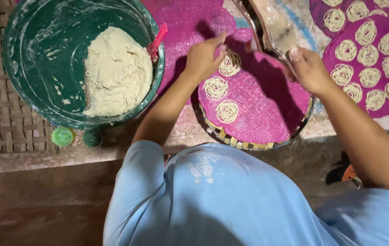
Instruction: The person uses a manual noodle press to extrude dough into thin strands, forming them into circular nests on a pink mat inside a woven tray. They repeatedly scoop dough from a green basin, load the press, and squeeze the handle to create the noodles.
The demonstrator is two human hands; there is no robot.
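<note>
Pale noodle coils (pixel 226 110) lay on a round pink tray (pixel 267 114), right where both hands worked.
The left hand (pixel 203 57) was clenched over the newest coil; the right hand (pixel 308 68) grasped a dough-smeared press (pixel 274 29). Nearby, a green basin (pixel 30 64) held dough (pixel 117 73).

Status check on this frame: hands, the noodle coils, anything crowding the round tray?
Left hand closed over the newest noodle coil. Right hand grips the press handle. Three coils on pink tray. Green dough tub close at left, not touching.
</note>
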